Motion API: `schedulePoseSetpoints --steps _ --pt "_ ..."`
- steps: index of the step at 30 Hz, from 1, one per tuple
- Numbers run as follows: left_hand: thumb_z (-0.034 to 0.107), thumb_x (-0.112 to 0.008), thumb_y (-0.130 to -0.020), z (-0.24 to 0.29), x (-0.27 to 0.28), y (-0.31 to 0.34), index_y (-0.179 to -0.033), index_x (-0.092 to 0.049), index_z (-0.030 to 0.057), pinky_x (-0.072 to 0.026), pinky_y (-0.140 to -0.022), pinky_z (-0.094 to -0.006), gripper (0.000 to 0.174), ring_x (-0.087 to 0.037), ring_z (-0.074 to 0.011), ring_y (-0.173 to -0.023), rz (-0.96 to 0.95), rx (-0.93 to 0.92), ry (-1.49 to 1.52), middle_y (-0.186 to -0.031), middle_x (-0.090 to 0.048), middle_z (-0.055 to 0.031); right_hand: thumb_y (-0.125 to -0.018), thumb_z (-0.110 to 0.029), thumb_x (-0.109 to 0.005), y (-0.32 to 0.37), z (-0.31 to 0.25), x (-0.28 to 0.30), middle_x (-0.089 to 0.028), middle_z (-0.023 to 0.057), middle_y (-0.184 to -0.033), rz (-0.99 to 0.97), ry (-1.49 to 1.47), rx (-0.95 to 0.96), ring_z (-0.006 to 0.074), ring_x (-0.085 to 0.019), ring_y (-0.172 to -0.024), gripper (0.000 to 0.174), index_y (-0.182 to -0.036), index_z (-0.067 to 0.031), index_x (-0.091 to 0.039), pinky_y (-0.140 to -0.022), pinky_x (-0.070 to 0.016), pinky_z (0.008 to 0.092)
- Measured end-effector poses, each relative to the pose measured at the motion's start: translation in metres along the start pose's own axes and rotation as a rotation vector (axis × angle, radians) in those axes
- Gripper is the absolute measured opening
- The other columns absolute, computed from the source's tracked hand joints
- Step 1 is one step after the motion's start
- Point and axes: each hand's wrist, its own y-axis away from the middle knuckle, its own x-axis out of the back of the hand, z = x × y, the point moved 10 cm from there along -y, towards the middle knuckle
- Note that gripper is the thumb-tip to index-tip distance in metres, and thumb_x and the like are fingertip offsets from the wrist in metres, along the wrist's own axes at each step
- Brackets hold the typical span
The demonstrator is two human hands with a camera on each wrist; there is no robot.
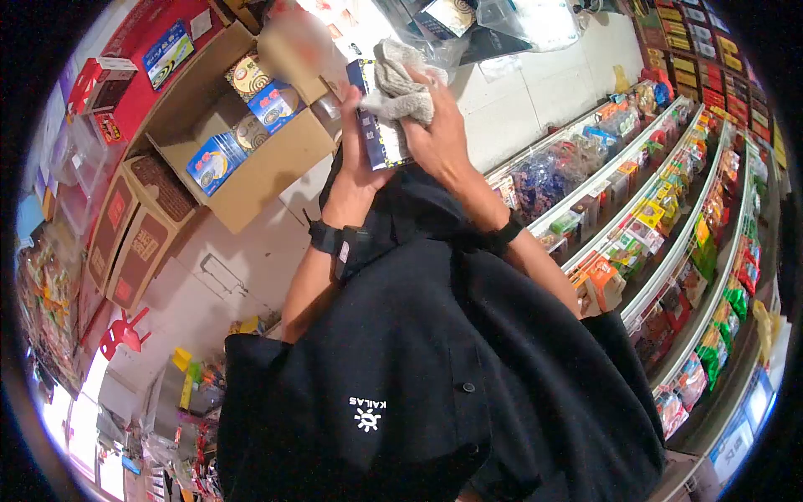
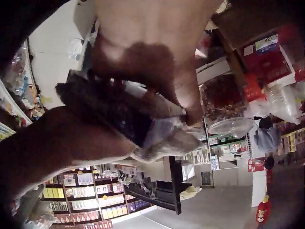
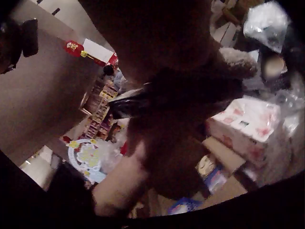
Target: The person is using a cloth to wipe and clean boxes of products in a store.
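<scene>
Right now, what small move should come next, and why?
Probably slide the cloth toward the near end of the box: that end shows uncovered, the right hand holds the cloth against the farther part, and the left hand grips the box.

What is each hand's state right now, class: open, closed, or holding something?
Left hand: closed round an oblong, dark blue and white cardboard box.
Right hand: closed on a crumpled, greyish fabric cloth against the box.

White patterned box [image 3: 245, 119] near cardboard carton [image 3: 228, 155]
</scene>
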Motion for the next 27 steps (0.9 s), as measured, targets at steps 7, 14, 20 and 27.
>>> schedulePoseSetpoints --steps 7,14,20,27 --pt "0.063 -0.047 -0.095 -0.001 0.091 0.011 -0.149 -0.036 0.0155 -0.0458 -0.104 -0.0415 0.074 -0.048 -0.0222 -0.131 -0.133 -0.026 0.070 -0.147 -0.044 -0.0075 -0.062 -0.004 -0.061 0.024 -0.082 -0.025 -0.049 0.0170 -0.145 -0.317 0.058 0.468 0.0417 -0.033 -0.142 0.074 -0.135 -0.0191 -0.058 -0.117 -0.0246 0.0535" --pt "0.056 -0.052 -0.094 0.009 0.009 0.008 -0.136 -0.052 0.0114 -0.0467 -0.102 -0.0395 0.061 -0.060 -0.0239 -0.116 0.058 -0.029 0.062 -0.128 -0.061 -0.0079 -0.069 -0.009 -0.068 -0.009 -0.011 -0.018 -0.051 0.0212 -0.142 0.030 -0.032 0.116 0.0441 -0.037 -0.137 0.063 -0.132 -0.0151 -0.060 -0.114 -0.0285 0.0527" --pt "0.063 -0.047 -0.092 0.032 0.048 0.011 -0.131 -0.055 0.0110 -0.0481 -0.098 -0.0417 0.066 -0.060 -0.0259 -0.112 0.140 -0.130 0.068 -0.124 -0.062 -0.0092 -0.060 -0.007 -0.060 0.029 -0.065 -0.047 -0.052 0.0165 -0.140 -0.407 0.015 0.418 0.0397 -0.041 -0.135 0.071 -0.131 -0.0173 -0.060 -0.113 -0.0321 0.0517" --pt "0.039 -0.073 -0.083 0.179 0.150 0.038 -0.131 -0.045 0.0093 -0.0507 -0.089 -0.0364 0.063 -0.061 -0.0210 -0.098 0.564 -0.580 -0.468 -0.113 -0.060 -0.0052 -0.072 0.002 -0.058 0.059 0.091 -0.031 -0.063 0.0235 -0.123 -0.710 0.049 -0.056 0.0418 -0.057 -0.120 0.059 -0.130 -0.0030 -0.057 -0.106 -0.0417 0.0419"
